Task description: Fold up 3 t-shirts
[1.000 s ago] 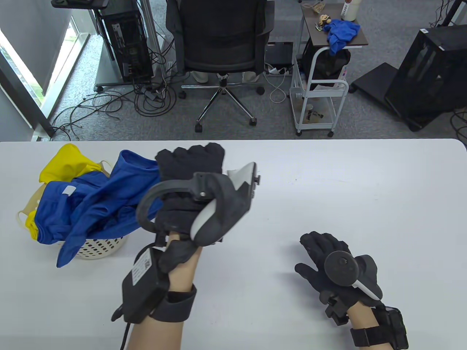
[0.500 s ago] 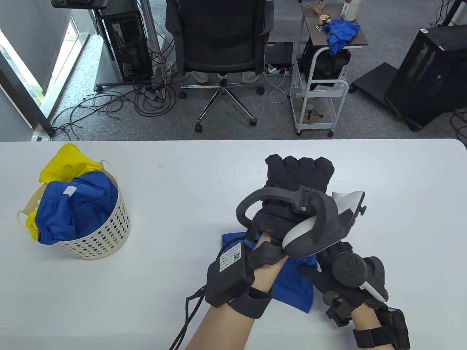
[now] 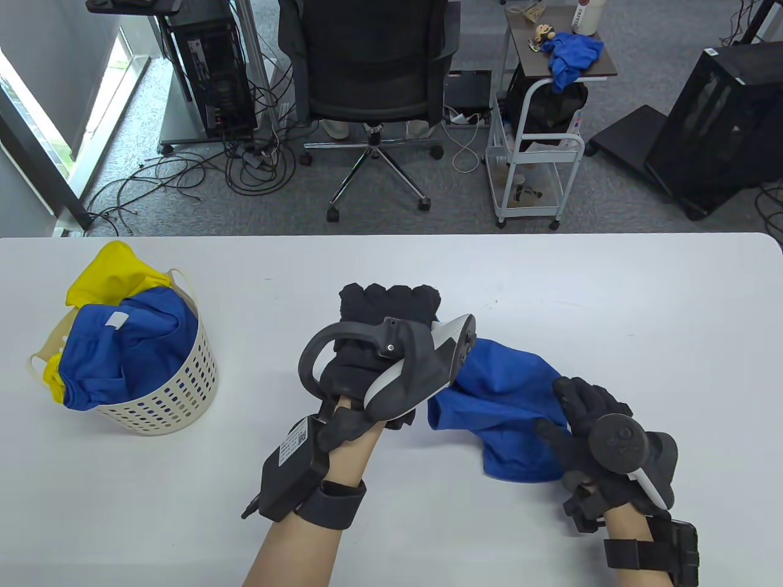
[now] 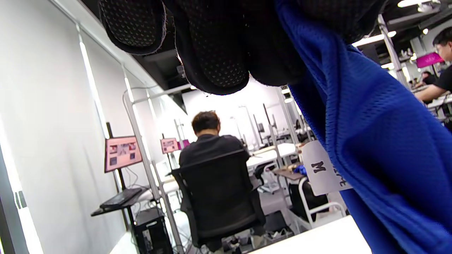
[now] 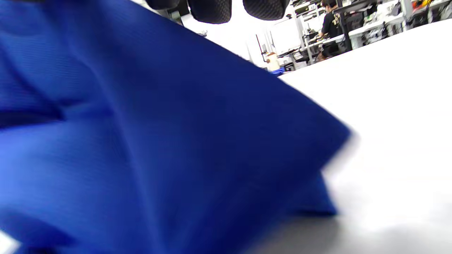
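A blue t-shirt [image 3: 501, 397] hangs bunched between my two hands over the middle of the white table [image 3: 612, 293]. My left hand [image 3: 388, 296] is raised, and its curled fingers [image 4: 212, 53] grip the shirt's left end [image 4: 374, 134]. A white "M" label [image 4: 319, 173] hangs from the cloth there. My right hand [image 3: 569, 406] holds the right end low at the table, thumb and fingers over the cloth. In the right wrist view blue fabric [image 5: 141, 141] fills most of the frame under my fingertips [image 5: 210, 7]. A perforated cream basket [image 3: 177, 403] at the left holds another blue shirt [image 3: 122, 354] and a yellow one [image 3: 110, 269].
Past the table's far edge stand a black office chair [image 3: 367, 73], a white rolling cart [image 3: 538, 153], computer towers and loose cables on the floor. In the left wrist view a person [image 4: 212, 155] sits in that chair, facing away.
My left hand pulled the blue shirt out of the basket and carried it right to the table's middle. My right hand rose from the table and took hold of its other end.
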The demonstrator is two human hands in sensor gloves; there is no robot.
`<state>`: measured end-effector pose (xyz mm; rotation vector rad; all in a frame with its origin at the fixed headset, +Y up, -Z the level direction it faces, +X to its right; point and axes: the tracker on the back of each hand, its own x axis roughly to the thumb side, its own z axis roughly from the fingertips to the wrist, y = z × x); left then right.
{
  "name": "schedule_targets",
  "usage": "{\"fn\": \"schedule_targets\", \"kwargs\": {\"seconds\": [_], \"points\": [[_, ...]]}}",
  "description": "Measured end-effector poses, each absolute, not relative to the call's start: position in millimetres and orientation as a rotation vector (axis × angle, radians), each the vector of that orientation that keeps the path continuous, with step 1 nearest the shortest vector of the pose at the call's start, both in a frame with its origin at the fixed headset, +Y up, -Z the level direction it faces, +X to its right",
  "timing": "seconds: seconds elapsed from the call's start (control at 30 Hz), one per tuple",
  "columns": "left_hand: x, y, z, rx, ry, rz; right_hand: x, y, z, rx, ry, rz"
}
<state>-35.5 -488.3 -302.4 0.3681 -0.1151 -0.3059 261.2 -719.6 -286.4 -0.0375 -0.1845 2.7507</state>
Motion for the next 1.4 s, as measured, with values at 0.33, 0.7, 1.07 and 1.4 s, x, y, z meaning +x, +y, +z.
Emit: {"fn": "schedule_targets", "kwargs": {"seconds": [0.33,0.7,1.07,1.4], "points": [[-79,-495,-308,0.350,-0.102,-0.237,272,-699,-310,-0.254,-0.170,2.916],[-133,-516,-313,0.295,-0.029,-0.214,208,-748,-338,-0.061,0.215,3.184],[-201,-489,-290,0.387,0.143,-0.120,240,-576,-278,-0.204,-0.887,3.041],[-213,-534,-295,0.134,0.099,-0.083,225,-631,-262,0.055,-0.123,3.378]]}}
